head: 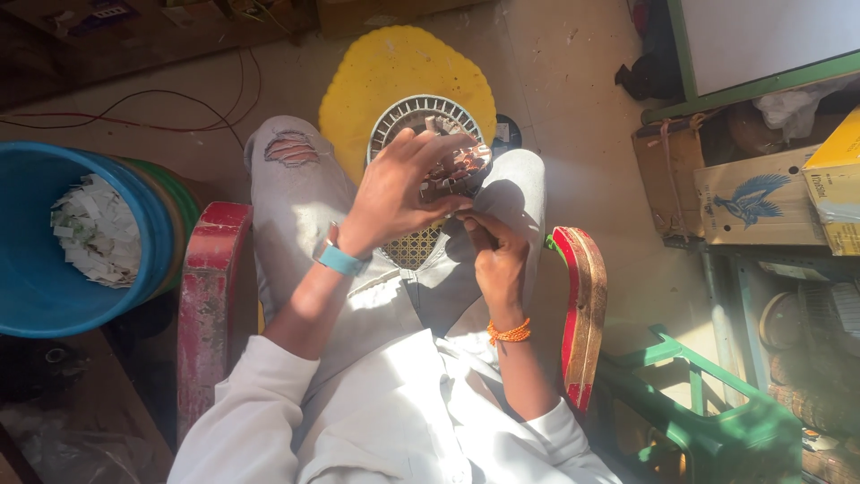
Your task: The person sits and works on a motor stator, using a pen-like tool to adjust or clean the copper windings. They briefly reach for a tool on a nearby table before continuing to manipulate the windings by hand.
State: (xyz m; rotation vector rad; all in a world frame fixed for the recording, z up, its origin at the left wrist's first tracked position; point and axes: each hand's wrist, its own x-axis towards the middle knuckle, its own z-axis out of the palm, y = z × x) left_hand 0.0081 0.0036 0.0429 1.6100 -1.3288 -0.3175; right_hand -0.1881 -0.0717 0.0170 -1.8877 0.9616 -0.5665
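Dusty floor below, we grip the wound stator (452,175) in left hand (394,193), right hand (497,260) fingers pinching its edge; windings could snag

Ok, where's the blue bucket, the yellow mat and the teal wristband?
blue bucket (36,296), head view, on its inner wall.
yellow mat (358,99), head view, on its bare left part.
teal wristband (340,260), head view, on the band at the left wrist.
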